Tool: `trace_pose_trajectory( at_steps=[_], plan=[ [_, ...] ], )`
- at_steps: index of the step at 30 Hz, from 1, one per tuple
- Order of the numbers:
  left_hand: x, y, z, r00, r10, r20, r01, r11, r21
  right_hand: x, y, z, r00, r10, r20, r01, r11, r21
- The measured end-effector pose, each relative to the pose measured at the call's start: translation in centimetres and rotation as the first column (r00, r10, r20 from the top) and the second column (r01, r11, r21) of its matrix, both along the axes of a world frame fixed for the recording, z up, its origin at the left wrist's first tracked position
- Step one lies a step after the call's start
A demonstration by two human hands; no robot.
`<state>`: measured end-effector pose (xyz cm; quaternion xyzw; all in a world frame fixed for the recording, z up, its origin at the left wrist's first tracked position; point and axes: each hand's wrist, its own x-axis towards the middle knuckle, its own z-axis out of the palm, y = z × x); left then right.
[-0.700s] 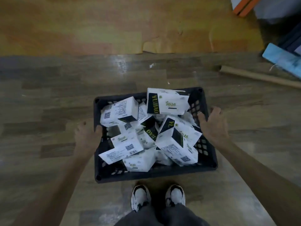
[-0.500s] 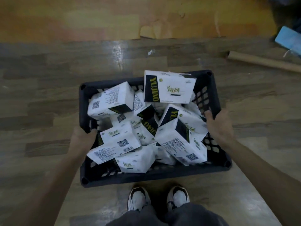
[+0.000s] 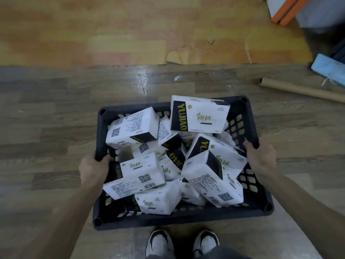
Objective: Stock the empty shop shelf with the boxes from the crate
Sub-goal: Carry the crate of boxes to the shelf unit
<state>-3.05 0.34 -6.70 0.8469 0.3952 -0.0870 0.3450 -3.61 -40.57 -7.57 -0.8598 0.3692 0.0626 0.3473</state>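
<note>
Hands (image 3: 93, 168) (image 3: 261, 157) gripping crate (image 3: 186, 219), wood floor (image 3: 56, 128)

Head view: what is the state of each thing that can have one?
crate: full, held at both sides.
boxes: piled loose, many tilted.
left hand: grips the crate's left rim.
right hand: grips the crate's right rim.
paper roll: lying on the floor.

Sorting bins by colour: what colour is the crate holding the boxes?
The crate is dark navy-black, clearest in the head view.
</note>
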Motion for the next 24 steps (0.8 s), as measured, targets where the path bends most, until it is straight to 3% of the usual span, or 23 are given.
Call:
trace_pose_trajectory(
  at_steps=[6, 14, 19, 24],
  plan=[
    [-2.8, 0.4, 10.0, 0.999, 0.038, -0.008, -0.038, 0.999, 0.005, -2.1, 0.4, 10.1, 1.000, -0.009, 0.000, 0.009, 1.000, 0.017],
    [-8.2, 5.5, 35.1, 0.986, 0.165, -0.009, -0.165, 0.986, -0.013, -3.7, 5.8, 35.2, 0.998, 0.063, 0.031, -0.064, 0.997, 0.042],
    [-12.7, 12.3, 51.7, 0.946, 0.320, 0.046, -0.320, 0.947, -0.011, -1.8, 13.3, 52.1, 0.962, 0.271, 0.030, -0.272, 0.962, 0.025],
    [-17.7, 19.8, 63.0, 0.875, 0.463, 0.143, -0.465, 0.885, -0.017, 0.0, 23.3, 63.0, 0.879, 0.463, 0.113, -0.466, 0.885, 0.005]
  ],
)
